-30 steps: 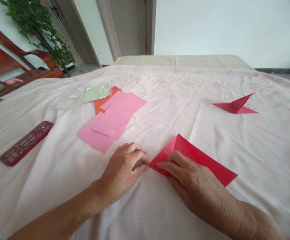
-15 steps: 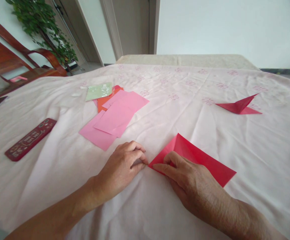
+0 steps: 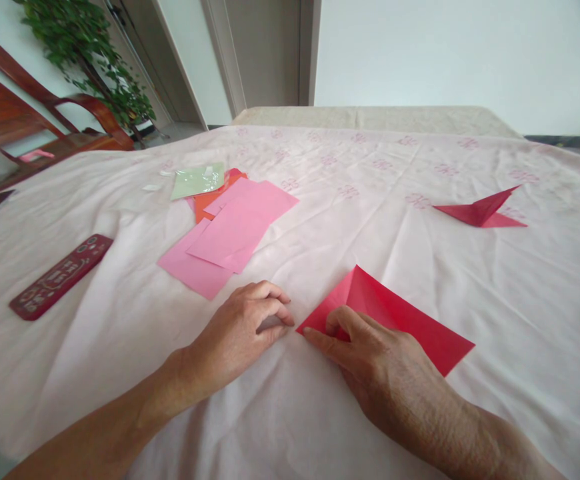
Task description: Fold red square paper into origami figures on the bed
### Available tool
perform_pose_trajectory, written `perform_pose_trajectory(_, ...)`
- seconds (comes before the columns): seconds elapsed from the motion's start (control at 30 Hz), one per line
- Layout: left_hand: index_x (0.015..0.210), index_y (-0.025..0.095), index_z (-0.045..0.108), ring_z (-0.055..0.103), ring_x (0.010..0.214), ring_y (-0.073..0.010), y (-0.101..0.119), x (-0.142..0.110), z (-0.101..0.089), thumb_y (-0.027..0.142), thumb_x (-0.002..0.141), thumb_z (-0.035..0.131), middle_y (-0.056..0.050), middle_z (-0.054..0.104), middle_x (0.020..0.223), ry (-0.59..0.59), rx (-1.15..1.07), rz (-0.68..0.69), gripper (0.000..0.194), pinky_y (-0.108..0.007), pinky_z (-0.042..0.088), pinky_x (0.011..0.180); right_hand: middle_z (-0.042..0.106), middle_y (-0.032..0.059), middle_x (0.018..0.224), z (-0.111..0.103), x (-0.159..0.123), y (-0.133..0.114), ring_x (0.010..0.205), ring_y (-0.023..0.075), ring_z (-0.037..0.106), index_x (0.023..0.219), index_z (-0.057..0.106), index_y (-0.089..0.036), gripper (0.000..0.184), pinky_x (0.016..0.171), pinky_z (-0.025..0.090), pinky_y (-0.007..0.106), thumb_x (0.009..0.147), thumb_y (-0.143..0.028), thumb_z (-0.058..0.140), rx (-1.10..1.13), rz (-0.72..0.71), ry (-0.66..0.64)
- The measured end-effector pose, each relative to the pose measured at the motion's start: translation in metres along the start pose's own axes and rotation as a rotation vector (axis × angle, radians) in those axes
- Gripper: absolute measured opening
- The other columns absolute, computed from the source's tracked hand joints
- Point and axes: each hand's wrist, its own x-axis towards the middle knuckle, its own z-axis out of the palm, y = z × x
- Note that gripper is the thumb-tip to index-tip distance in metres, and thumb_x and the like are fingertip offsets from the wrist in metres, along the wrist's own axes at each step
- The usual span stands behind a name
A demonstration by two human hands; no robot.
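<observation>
A sheet of red paper, folded along creases, lies in front of me. My right hand rests on its near side, thumb laid by the left corner and index finger bent on the paper; the other fingers are hidden beneath the hand. Just left of that corner, my left hand rests on the cloth, fingers curved and thumb slightly apart from them, holding nothing. A narrow gap separates it from the paper. Farther right stands a folded red paper piece with one pointed part sticking up.
Pink paper sheets overlap at centre left, with orange paper and a green pack in clear wrap behind. A dark red patterned case lies at left. Everything rests on a pale, wrinkled tablecloth. Beyond is a wooden chair.
My left fingertips have drawn slightly away from the paper's left corner. The right hand has barely shifted, and the red paper lies almost as before.
</observation>
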Motion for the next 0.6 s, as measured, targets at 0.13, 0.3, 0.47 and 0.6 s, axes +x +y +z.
perform_pose_trajectory(0.13,0.085,0.025,0.071,0.061,0.101,-0.0166,0.0007,-0.0016,-0.0006,0.011,0.079,0.068,0.001,0.065,0.107,-0.003,0.007,0.005,0.016,-0.033,0.047,0.092,0.054,0.0023,0.093,0.0004,0.0004,0.0002,0.072,0.0128,0.052,0.125,0.055,-0.032,0.04,0.054,0.038,0.022,0.091,-0.013,0.049,-0.007,-0.022,-0.011)
perform_pose_trajectory(0.3,0.086,0.026,0.071,0.061,0.104,-0.0163,0.0012,-0.0035,-0.0012,0.007,0.08,0.066,0.001,0.065,0.108,-0.006,0.021,0.022,0.021,-0.032,0.047,0.093,0.052,0.0015,0.092,-0.0006,0.0027,0.001,0.07,0.0122,0.051,0.124,0.055,-0.034,0.04,0.053,0.038,0.021,0.09,-0.013,0.051,0.035,-0.007,-0.041)
perform_pose_trajectory(0.47,0.085,0.025,0.071,0.06,0.104,-0.0165,0.0008,-0.0032,-0.001,0.007,0.079,0.066,0.001,0.064,0.108,-0.007,0.031,0.03,0.02,-0.032,0.048,0.093,0.051,0.0,0.092,-0.0021,0.0032,0.0018,0.07,0.0108,0.05,0.123,0.055,-0.037,0.043,0.055,0.038,0.02,0.09,-0.01,0.05,0.106,0.021,-0.068)
perform_pose_trajectory(0.6,0.085,0.025,0.071,0.061,0.103,-0.0165,0.0006,-0.0021,-0.0011,0.007,0.079,0.066,0.0,0.064,0.108,-0.003,0.025,0.027,0.02,-0.032,0.048,0.093,0.051,-0.0004,0.089,-0.0028,0.0046,0.0019,0.072,0.0111,0.05,0.122,0.056,-0.039,0.047,0.059,0.039,0.021,0.089,-0.007,0.049,0.131,0.027,-0.071)
